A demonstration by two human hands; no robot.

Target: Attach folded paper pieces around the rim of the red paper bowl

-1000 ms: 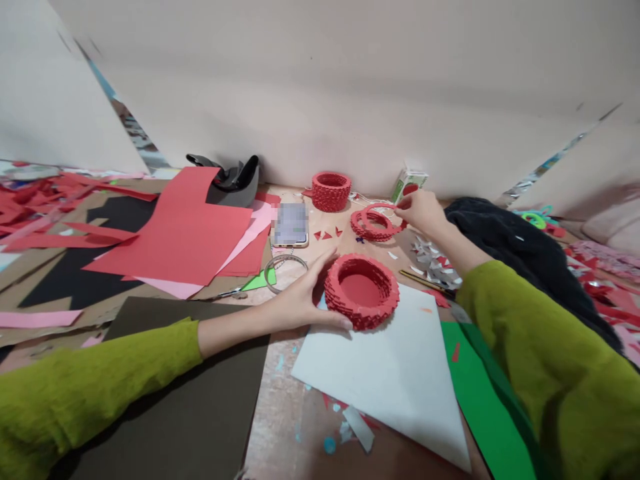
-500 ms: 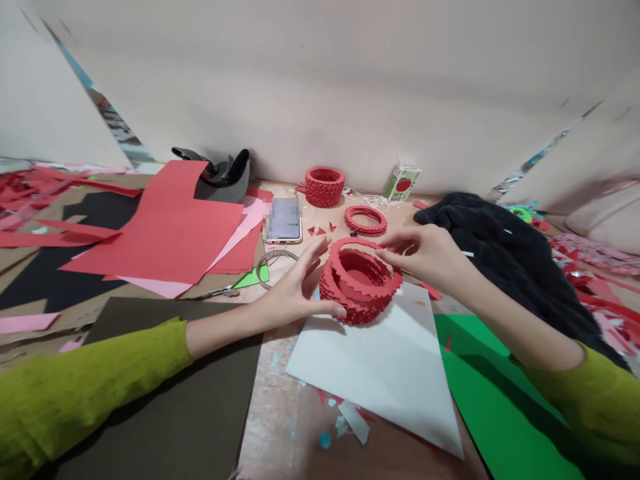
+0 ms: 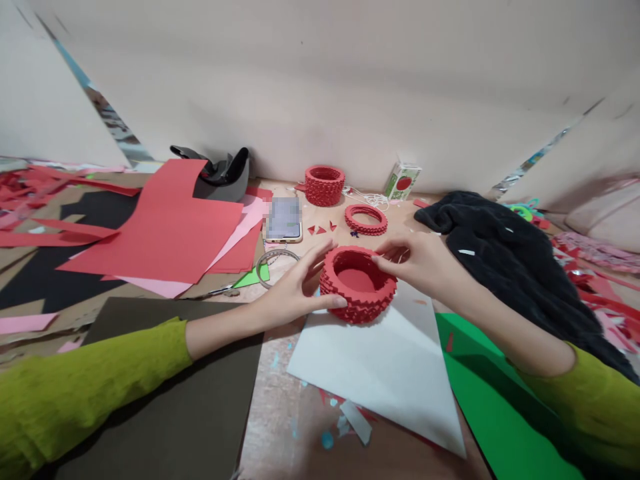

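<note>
A round red bowl of interlocked folded paper (image 3: 357, 310) rests on a white sheet (image 3: 380, 373). My left hand (image 3: 305, 283) curves round its left side, thumb at the front and fingers behind. A zigzag-edged red paper ring (image 3: 345, 257) lies level on top of the bowl, so the two look like one stack. My right hand (image 3: 413, 263) pinches the ring's right rim between thumb and fingers; the fingertips are partly hidden. Behind them sit a thinner red ring (image 3: 366, 220) and a taller red paper ring stack (image 3: 325, 186), both untouched.
A phone (image 3: 284, 219), a metal hoop (image 3: 263, 270) and small red triangles (image 3: 321, 230) lie beyond my left hand. Red card (image 3: 165, 227) and scissors (image 3: 220, 291) are to the left. Dark cloth (image 3: 485, 267) and green card (image 3: 490, 393) lie right. A small carton (image 3: 403, 181) stands by the wall.
The ring was tilted and raised at the right hand; now it lies flat on the bowl. My right hand has come down slightly with it. My left hand stays round the bowl.
</note>
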